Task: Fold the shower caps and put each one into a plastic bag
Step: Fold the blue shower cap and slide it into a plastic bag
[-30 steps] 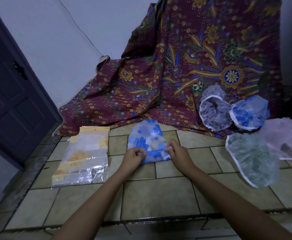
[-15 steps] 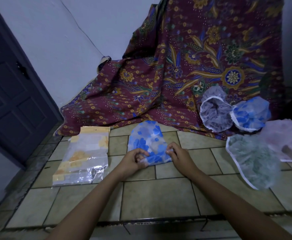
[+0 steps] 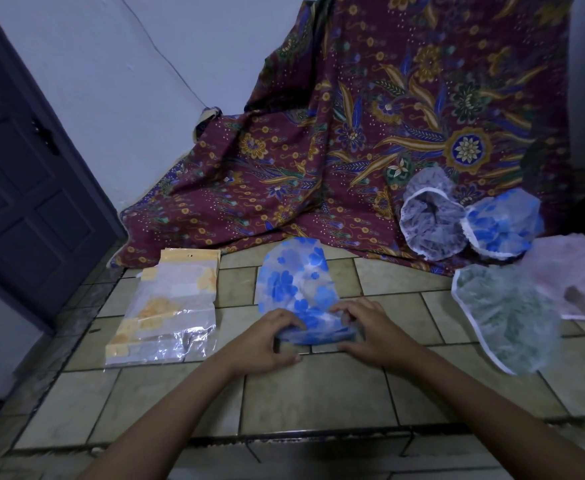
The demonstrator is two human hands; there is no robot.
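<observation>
A blue flowered shower cap (image 3: 296, 284) lies folded narrow on the tiled floor in front of me. My left hand (image 3: 267, 341) and my right hand (image 3: 370, 332) each pinch its near edge, which is rolled up off the tiles between them. A stack of clear plastic bags with yellow headers (image 3: 166, 310) lies to the left of the cap. On the right lie a grey cap (image 3: 431, 220), a second blue cap (image 3: 502, 225), a green cap (image 3: 509, 313) and a pink cap (image 3: 575, 271).
A maroon batik cloth (image 3: 353, 140) hangs down the wall and spreads onto the floor behind the caps. A dark door (image 3: 17, 174) stands at the left. The tiled step ends at a dark edge (image 3: 284, 439) close to me.
Both hands have drawn toward me and lifted the cap's near edge, rolling it up. The camera has dipped slightly.
</observation>
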